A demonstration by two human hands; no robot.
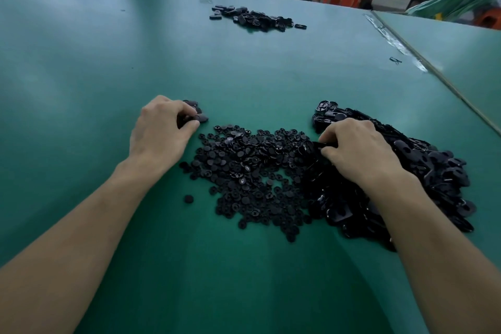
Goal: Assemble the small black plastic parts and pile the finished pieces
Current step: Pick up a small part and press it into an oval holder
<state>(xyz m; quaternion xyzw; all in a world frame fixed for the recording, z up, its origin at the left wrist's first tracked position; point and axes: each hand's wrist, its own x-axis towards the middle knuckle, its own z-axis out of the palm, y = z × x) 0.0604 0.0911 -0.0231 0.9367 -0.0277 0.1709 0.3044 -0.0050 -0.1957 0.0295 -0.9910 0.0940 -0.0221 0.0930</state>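
**A:** Head view. Where's the stock?

**B:** On the counter [108, 62]. The discs [252, 171] are spread at centre. The shells [433, 171] are heaped at 3 o'clock, touching the discs. A small cluster [199, 112] lies at 10 o'clock of the discs, and I judge it to be finished pieces. The far pile [257, 19] is at 12 o'clock, well apart.

**A:** Grips?

**B:** The left grip [162, 130] is curled, with thumb and fingers pinching a piece [202, 118] at the cluster's near edge. The right grip [357, 149] is curled at the heap's 9 o'clock edge, pinching one shell [318, 145]. I can't tell whether that shell is clear of its neighbours.

**A:** Handling?

**B:** My judgement is light, rigid moulded plastic with a glossy finish, so probably slick. The parts aren't fragile, but they scatter easily if nudged. Take a disc by its rim with the fingertips, and a shell across its narrow sides so the opening stays clear for the disc. Lift one at a time, since the shells look interlocked and may drag others along.
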